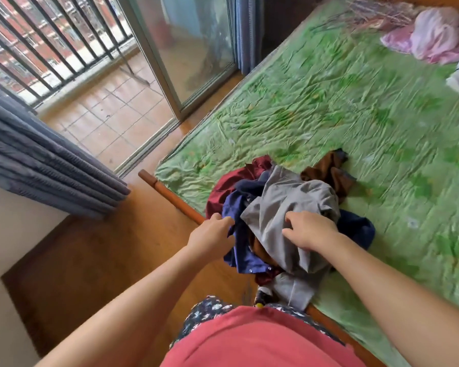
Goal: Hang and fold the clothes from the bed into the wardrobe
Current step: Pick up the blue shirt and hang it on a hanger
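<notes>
Pile point(252, 186) at bed point(355, 102) edge — right hand point(309, 230) gripped grey garment point(289, 192) on top; left hand point(211, 235) touched blue shirt point(240, 250), grip unclear.

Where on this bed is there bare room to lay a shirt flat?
The wide stretch of green sheet between the pile of clothes at the near edge and the pink clothes in the far corner is bare. It is crowded at the pile, where the left hand and right hand reach in.
</notes>
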